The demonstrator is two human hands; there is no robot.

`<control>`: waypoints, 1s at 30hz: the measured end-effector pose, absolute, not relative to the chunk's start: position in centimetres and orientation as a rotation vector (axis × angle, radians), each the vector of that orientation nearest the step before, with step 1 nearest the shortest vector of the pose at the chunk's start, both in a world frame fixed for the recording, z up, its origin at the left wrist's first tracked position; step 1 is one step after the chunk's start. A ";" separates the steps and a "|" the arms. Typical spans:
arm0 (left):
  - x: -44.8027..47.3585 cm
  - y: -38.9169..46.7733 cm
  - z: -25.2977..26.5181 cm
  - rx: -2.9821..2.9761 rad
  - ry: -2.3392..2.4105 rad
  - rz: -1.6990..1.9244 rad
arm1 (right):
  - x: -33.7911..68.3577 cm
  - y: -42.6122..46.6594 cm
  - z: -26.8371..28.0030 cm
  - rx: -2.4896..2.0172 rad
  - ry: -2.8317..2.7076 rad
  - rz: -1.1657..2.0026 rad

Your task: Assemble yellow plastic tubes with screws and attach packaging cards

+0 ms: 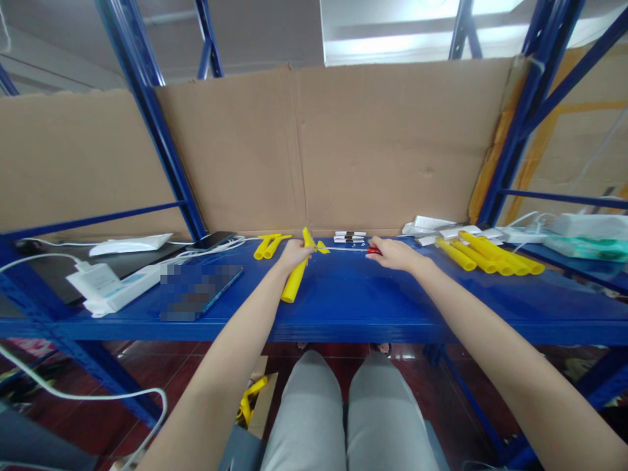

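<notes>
My left hand [292, 252] is closed around a yellow tube [294, 284], which stands tilted over the blue shelf. Beside the tube's upper part, on its right, is a small yellow piece [322, 246] shaped a bit like a bow. My right hand [394, 254] grips a small red-handled tool [373, 250]. A thin pale shaft or strip [347, 248] runs from there toward the small yellow piece. Whether it is part of the tool, and whether it touches the piece, I cannot tell.
Two yellow T-shaped pieces [271, 246] lie left of my hands. Several yellow tubes [490, 255] rest at right, near white packets [432, 227]. Small white strips [350, 236] lie at the cardboard [392, 144]. A power strip [127, 288] and dark tablet-like slab [216, 294] are at left.
</notes>
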State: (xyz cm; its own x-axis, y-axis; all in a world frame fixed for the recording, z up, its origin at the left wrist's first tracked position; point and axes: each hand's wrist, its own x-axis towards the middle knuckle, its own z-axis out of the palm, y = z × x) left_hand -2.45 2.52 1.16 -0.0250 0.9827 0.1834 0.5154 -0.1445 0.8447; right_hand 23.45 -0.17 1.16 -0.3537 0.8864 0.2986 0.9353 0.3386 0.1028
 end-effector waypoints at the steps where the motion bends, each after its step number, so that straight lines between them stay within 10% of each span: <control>1: -2.4 2.5 1.1 1.704 1.572 1.089 | 23.4 -0.2 1.2 -1.655 -2.414 -0.362; 30: -2.2 2.2 1.3 1.718 1.592 1.052 | 23.6 0.0 1.0 -1.645 -2.428 -0.410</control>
